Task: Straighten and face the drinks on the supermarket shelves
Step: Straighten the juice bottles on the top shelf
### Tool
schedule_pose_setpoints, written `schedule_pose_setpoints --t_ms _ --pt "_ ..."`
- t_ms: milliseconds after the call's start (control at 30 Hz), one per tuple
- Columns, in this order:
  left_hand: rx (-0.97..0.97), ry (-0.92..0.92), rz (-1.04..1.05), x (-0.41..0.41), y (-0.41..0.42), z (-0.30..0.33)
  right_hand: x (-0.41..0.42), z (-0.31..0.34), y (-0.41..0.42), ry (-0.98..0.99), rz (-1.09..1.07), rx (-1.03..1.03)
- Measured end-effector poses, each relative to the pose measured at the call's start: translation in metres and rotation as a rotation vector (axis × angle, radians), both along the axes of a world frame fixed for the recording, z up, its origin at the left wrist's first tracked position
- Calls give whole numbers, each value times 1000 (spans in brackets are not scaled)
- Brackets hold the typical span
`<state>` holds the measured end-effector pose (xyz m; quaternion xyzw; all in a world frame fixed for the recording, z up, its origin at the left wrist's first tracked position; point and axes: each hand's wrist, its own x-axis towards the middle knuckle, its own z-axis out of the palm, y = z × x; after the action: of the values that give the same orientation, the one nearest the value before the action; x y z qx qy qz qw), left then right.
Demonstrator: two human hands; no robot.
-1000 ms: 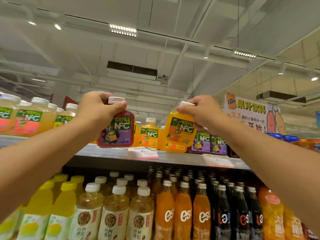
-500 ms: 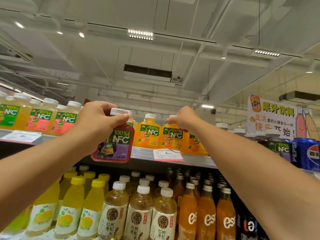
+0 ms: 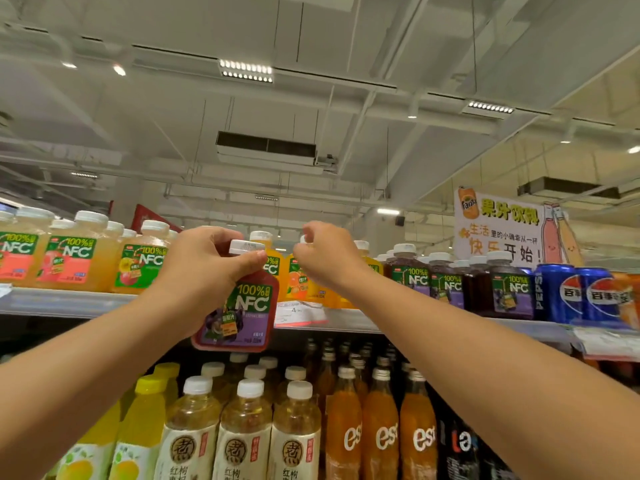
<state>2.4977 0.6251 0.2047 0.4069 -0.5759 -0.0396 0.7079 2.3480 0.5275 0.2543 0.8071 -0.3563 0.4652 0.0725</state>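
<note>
Head view, frame centre: left hand [image 3: 201,271] gripping purple NFC bottle [image 3: 239,313] by its neck; right hand [image 3: 325,258] pinching orange NFC bottle [image 3: 301,282] cap on top shelf [image 3: 69,303].

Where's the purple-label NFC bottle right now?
The purple-label NFC bottle hangs centre-left in the head view, gripped at the neck by the left hand, in front of the top shelf.

Lighting: bright, even, from LED ceiling panels [image 3: 246,71] overhead w/ a few small spots blown out to white; my forearms are lit flat, no hard shadows. Lower shelf [image 3: 346,344] recess goes dark behind the bottle caps; soft glare on the white caps & glossy labels. Img quality: wide-angle bend at edges (beams and shelf line curve), slight softness overall, sign [image 3: 502,230] text at far right legible but smeared.
</note>
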Motion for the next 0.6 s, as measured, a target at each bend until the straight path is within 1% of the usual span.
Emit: schedule_pose_setpoints --t_ms 67,100,133,200,400,467,533,567,600 --pt "5 -10 -18 -15 -3 0 -16 -15 22 -50 298 191" --pt "12 -23 -36 -24 -5 1 -27 -23 30 -38 383 297" --pt "18 -37 -57 -33 -7 1 -39 -31 35 -8 421 377" --pt "21 -55 -81 -54 -12 2 -59 -44 40 32 437 440" --pt "28 -39 -184 -124 -29 0 -111 -57 37 -26 304 308" --pt "22 -71 -224 -141 -34 -1 -131 -57 36 -41 286 296" --pt "-31 -161 -229 -147 -39 -5 -156 -52 37 -46 255 263" --pt "-61 -236 -186 -146 -42 -7 -169 -48 38 -46 246 251" --pt "-86 -348 -91 -141 -46 -10 -183 -43 37 -53 229 240"
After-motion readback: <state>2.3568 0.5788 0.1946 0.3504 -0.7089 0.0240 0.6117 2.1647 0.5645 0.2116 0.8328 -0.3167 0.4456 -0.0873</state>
